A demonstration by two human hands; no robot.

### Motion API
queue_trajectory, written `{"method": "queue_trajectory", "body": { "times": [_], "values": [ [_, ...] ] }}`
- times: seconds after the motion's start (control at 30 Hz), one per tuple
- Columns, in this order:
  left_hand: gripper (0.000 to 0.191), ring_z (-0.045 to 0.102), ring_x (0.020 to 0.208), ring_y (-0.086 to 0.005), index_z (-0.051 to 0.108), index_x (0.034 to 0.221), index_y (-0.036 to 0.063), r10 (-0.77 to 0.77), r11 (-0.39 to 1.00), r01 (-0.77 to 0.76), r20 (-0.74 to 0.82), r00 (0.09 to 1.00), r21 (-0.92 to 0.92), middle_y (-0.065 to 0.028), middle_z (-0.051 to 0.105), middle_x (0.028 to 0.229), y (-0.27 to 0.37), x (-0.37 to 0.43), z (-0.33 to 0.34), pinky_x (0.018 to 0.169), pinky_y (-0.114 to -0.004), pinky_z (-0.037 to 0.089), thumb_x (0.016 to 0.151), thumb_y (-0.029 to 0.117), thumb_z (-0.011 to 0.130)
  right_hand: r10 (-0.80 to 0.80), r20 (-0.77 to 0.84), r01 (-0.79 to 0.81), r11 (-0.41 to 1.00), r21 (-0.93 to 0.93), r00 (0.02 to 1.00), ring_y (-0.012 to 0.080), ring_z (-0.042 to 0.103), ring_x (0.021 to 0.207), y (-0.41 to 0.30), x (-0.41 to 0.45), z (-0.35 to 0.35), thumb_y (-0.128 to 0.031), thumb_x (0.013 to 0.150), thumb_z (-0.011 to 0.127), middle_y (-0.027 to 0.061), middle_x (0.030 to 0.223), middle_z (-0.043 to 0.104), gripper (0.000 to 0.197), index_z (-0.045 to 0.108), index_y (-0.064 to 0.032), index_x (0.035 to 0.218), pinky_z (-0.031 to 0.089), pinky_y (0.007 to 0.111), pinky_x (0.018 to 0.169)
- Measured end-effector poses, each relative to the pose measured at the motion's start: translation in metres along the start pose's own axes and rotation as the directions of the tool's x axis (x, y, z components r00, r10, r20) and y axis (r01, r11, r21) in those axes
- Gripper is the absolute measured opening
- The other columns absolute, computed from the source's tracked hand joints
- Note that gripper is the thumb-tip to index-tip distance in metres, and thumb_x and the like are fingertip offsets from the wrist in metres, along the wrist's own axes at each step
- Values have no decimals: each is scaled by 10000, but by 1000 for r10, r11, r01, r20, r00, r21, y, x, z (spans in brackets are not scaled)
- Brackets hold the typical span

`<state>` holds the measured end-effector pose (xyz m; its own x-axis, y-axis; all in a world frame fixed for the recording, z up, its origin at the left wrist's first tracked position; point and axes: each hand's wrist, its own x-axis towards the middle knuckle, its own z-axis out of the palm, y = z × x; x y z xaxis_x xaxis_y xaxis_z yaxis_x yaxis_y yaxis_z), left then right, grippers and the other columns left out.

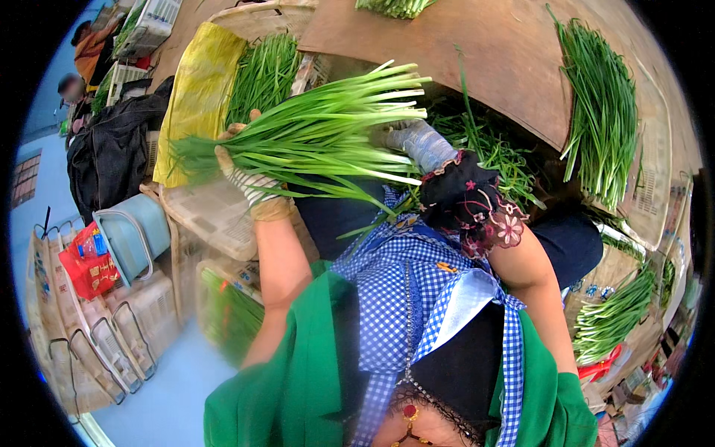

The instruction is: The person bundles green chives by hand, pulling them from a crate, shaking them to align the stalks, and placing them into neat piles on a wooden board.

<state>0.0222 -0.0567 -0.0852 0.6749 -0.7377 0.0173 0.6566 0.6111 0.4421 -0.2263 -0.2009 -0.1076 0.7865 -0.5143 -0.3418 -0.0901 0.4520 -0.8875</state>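
My left hand [246,167], in a striped glove with tan fingers, is closed around the leafy end of a large bunch of garlic chives [329,123]. The bunch fans out to the right, its pale stem ends above my lap. My right hand [394,134], in a grey glove under a denim-like cuff and a black embroidered sleeve cover, is behind the stems; its fingers are mostly hidden, so I cannot tell its grip. Loose chive leaves [503,162] lie in the dark space beyond my knees. One long leaf stands up there.
A brown board [447,50] spans the front, with a chive bunch [600,112] at its right. A yellow woven sack [195,100] covers part of a crate of chives [265,72]. Left are a blue bucket [139,240], crates [139,302] and a black jacket [117,151]. Other people are at far left.
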Motion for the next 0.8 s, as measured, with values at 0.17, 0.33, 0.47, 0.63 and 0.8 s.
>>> {"method": "queue_trajectory", "body": {
  "times": [0.17,0.33,0.47,0.63,0.8],
  "values": [
    [301,464,1138,-355,592,1011,92,-61,992,84,-227,972,94,-57,586,1091,-1,-2,11,979,-576,340,841,340,578,-24,-181,-26,963,-270,983,297,616,828,-8,-9,7,-329,748,553,141,909,650,321,648,-61,897,476,387,760],
    [414,481,1113,-343,561,1097,64,-77,974,139,-316,946,178,-138,551,1166,3,-8,21,953,-532,379,832,382,571,-207,-341,-86,732,-676,917,136,591,651,-39,-31,6,-172,744,652,89,757,653,214,654,-43,915,476,287,635],
    [429,482,1111,-339,555,1112,71,-91,972,154,-319,943,180,-170,539,1177,7,-8,10,955,-521,381,836,400,560,-141,-250,2,874,-486,958,259,623,792,-40,-31,-7,-332,760,613,141,855,651,317,664,-95,964,477,330,727],
    [407,470,1132,-345,546,1092,77,-75,988,104,-229,971,116,-178,530,1191,-3,-6,17,951,-564,364,833,390,566,65,-19,-62,762,-644,998,290,606,871,-48,-16,-15,-401,789,574,136,924,646,351,643,-183,1055,467,347,782],
    [363,452,1163,-331,553,1036,90,-142,982,156,-119,983,110,-146,566,1128,2,-5,14,950,-608,339,816,376,596,-20,259,142,876,-461,966,222,602,799,-24,8,-18,-260,763,605,143,892,650,320,626,-45,999,473,335,750]
  ]
}}
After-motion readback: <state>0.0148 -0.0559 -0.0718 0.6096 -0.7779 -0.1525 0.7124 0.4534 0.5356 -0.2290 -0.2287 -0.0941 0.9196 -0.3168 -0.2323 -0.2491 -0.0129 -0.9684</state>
